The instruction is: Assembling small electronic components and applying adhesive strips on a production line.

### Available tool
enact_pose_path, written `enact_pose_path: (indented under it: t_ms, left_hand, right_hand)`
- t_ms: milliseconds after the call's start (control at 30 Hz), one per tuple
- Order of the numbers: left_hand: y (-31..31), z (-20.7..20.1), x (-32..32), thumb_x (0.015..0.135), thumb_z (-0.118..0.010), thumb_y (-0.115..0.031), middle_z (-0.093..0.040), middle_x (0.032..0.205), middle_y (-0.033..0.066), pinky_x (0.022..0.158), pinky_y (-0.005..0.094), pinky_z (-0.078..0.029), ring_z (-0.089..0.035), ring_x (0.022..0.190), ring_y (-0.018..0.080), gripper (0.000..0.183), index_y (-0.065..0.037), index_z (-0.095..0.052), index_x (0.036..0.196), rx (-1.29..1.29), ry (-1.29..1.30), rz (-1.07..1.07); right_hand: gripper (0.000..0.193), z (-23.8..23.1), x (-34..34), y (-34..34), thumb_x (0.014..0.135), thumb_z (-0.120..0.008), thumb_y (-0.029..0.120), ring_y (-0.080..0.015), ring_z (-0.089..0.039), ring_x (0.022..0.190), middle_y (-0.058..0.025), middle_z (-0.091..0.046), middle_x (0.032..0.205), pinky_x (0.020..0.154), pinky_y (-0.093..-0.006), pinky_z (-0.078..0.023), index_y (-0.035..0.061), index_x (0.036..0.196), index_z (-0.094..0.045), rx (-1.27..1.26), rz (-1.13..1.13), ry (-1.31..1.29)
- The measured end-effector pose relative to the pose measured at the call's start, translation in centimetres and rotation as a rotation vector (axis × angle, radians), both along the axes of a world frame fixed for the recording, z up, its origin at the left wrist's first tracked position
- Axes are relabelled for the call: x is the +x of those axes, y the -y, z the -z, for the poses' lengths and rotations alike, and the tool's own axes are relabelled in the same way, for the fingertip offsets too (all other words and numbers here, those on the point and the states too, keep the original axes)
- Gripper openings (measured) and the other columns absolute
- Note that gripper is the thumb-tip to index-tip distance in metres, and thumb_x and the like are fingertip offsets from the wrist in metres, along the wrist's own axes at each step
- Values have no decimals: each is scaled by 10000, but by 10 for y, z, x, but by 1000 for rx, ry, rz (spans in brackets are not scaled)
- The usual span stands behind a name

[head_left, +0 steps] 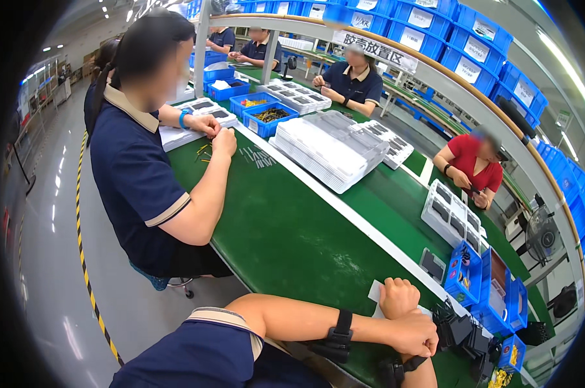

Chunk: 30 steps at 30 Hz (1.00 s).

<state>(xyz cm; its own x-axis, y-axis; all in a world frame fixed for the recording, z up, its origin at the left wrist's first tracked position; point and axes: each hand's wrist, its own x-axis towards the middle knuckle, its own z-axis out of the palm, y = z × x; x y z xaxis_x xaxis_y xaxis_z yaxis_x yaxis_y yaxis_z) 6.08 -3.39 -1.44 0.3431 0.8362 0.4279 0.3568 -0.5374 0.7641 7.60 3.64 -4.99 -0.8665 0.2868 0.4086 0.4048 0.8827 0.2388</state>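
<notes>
Black parts (460,330) beside curled left hand (414,334)

Black, roughly rectangular parts (459,330) lie heaped on the green worktop (305,246) — overlapping, tilted at mixed angles. Just left of them is a white sheet (374,291) — partly hidden, an edge showing.

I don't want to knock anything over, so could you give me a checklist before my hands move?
1. Hands uncrossed: not ok; the left hand lies across the right forearm.
2. Right hand holding nothing: cannot tell; its palm is hidden.
3. Black parts well away from the hands: not ok; they lie close on the right.
4. Small blue bin upright: ok, with yellow pieces inside.
5. Co-worker's hands apart from yours: ok, farther up the table.
</notes>
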Motion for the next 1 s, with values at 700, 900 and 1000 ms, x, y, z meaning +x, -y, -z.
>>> enact_pose_path:
  t_ms: [700,900,1000]
  left_hand:
    - [69,28,43,816,-718,-305,-565,1062,38,825,252,-436,-526,937,80,686,54,-376,1290,-756,1016,-162]
    - [74,39,40,866,-645,-366,-611,887,-28,728,250,-415,-544,854,66,316,-102,-621,1039,-894,1088,-107]
    - [78,41,35,865,-649,-360,-612,891,-23,724,242,-418,-546,846,67,326,-94,-615,1051,-916,1072,-19]
  right_hand:
    - [173,-37,5,-43,760,-663,210,-261,-600,605,-64,-564,613,531,-399,-480,75,688,-582,158,194,-325]
    - [147,-35,11,-29,784,-660,198,-232,-587,558,-60,-597,641,508,-326,-466,64,742,-618,-198,177,-509]
    - [143,-46,21,-25,829,-638,198,-170,-581,534,-48,-621,658,513,-281,-466,60,792,-642,-1041,190,-777]
